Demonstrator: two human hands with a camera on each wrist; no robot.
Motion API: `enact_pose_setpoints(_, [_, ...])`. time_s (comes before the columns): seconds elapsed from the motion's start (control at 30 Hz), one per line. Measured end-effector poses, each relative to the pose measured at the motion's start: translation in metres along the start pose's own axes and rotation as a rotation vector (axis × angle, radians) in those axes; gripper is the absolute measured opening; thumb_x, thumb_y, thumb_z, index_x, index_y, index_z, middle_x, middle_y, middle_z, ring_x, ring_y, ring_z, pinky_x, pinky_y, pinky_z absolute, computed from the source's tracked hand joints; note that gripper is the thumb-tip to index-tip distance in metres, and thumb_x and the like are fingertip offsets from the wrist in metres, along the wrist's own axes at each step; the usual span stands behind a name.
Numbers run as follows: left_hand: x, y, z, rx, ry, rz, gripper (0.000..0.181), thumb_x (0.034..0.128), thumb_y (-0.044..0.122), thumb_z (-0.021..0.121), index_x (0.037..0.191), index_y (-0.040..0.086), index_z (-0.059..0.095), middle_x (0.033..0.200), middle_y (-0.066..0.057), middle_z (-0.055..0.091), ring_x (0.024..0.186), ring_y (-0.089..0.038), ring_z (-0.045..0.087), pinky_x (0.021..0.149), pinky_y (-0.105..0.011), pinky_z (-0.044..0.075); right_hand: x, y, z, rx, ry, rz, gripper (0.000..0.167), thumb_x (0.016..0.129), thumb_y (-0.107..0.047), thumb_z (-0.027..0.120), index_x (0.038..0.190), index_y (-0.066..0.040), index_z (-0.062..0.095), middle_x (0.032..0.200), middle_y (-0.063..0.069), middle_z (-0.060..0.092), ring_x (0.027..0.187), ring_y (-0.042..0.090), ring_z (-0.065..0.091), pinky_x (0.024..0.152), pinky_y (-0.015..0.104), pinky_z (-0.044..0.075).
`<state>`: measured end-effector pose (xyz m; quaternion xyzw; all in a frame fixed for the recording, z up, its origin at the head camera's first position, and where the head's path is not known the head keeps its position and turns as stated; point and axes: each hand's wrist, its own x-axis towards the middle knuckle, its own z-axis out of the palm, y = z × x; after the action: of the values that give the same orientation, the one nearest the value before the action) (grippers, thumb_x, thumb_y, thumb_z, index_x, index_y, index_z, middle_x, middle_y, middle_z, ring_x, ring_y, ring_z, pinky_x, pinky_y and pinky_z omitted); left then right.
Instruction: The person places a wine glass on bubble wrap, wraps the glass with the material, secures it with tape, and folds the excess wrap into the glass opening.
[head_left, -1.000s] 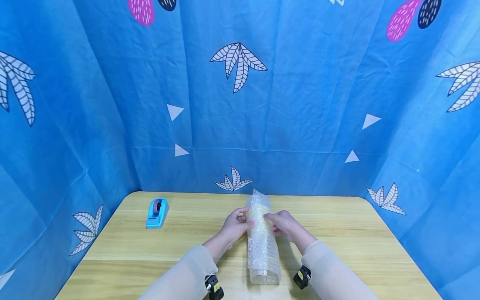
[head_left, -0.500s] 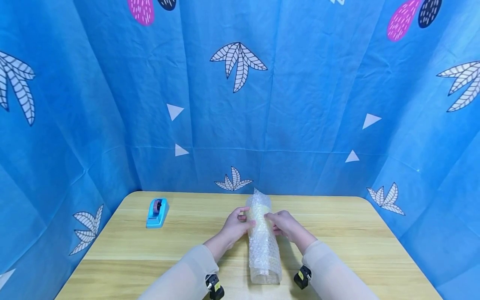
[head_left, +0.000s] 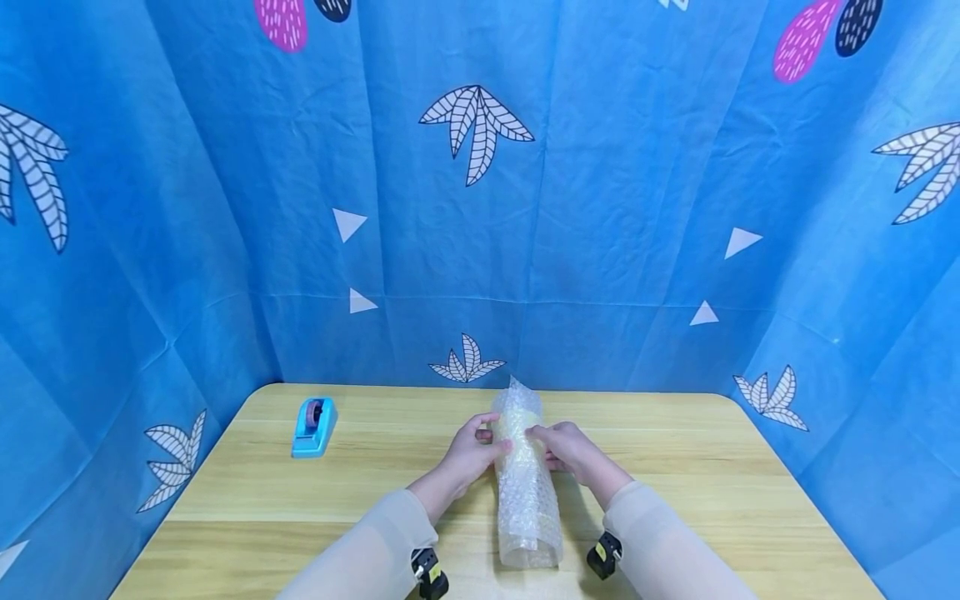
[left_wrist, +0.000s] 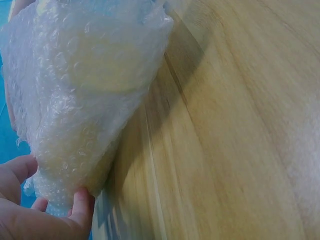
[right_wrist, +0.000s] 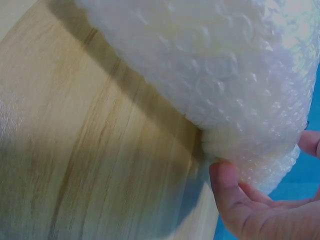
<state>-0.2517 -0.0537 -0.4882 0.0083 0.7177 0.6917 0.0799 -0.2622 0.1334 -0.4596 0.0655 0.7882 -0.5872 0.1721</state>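
Observation:
A roll of clear bubble wrap [head_left: 527,500] lies lengthwise on the table, with something yellowish showing through it near its far half. My left hand [head_left: 471,454] grips its left side, and my right hand [head_left: 573,450] grips its right side, thumb on top. In the left wrist view the left hand [left_wrist: 45,210] has fingertips against the wrap [left_wrist: 85,100]. The right wrist view shows the right hand [right_wrist: 270,210] with curled fingers at the wrap's [right_wrist: 225,75] side. What is inside cannot be made out.
A blue tape dispenser [head_left: 314,427] with a roll of tape stands at the back left of the wooden table [head_left: 645,417]. Blue patterned curtain [head_left: 615,208] hangs behind the table and along both sides.
The near end of the bubble wrap roll has shifted very slightly to the right. Both hands keep almost the same places on it.

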Motion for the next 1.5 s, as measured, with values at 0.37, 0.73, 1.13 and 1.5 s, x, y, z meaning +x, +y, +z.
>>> enact_pose_setpoints(0.37, [0.0022, -0.0003, -0.0008, 0.050, -0.009, 0.003, 0.066, 0.0851, 0.007, 0.078, 0.144, 0.005, 0.048, 0.125, -0.021, 0.052, 0.104, -0.030, 0.059, 0.085, -0.036, 0.058, 0.0020, -0.0008, 0.0015, -0.048, 0.017, -0.006, 0.040, 0.089, -0.027, 0.069, 0.065, -0.017, 0.038, 0.059, -0.004, 0.033, 0.058, 0.013, 0.035, 0.059, 0.026, 0.042])
enact_pose_setpoints(0.73, [0.0003, -0.0002, -0.0008, 0.012, -0.053, 0.022, 0.069, 0.0875, 0.004, 0.076, 0.148, 0.004, 0.042, 0.117, -0.023, 0.062, 0.101, -0.030, 0.065, 0.085, -0.041, 0.059, 0.0007, 0.0014, 0.0026, -0.043, 0.018, 0.000, 0.032, 0.089, -0.026, 0.066, 0.071, -0.014, 0.043, 0.061, -0.004, 0.032, 0.061, 0.014, 0.035, 0.062, 0.028, 0.043])
enact_pose_setpoints(1.13, [-0.0014, 0.0024, 0.0015, 0.078, -0.035, 0.029, 0.068, 0.0873, 0.009, 0.077, 0.147, 0.008, 0.045, 0.123, -0.022, 0.056, 0.106, -0.031, 0.061, 0.090, -0.043, 0.057, 0.0000, 0.0041, 0.0022, 0.004, 0.002, -0.032, 0.020, 0.088, -0.022, 0.065, 0.078, -0.007, 0.057, 0.064, -0.002, 0.041, 0.063, 0.014, 0.044, 0.062, 0.026, 0.047])
enact_pose_setpoints(1.5, [-0.0034, 0.0040, 0.0051, 0.129, -0.021, 0.061, 0.068, 0.0874, 0.011, 0.078, 0.147, 0.011, 0.046, 0.124, -0.020, 0.053, 0.107, -0.031, 0.058, 0.087, -0.044, 0.058, -0.0003, 0.0054, 0.0014, 0.017, 0.003, -0.023, 0.023, 0.089, -0.025, 0.065, 0.085, -0.003, 0.062, 0.069, 0.000, 0.051, 0.065, 0.013, 0.050, 0.066, 0.026, 0.052])
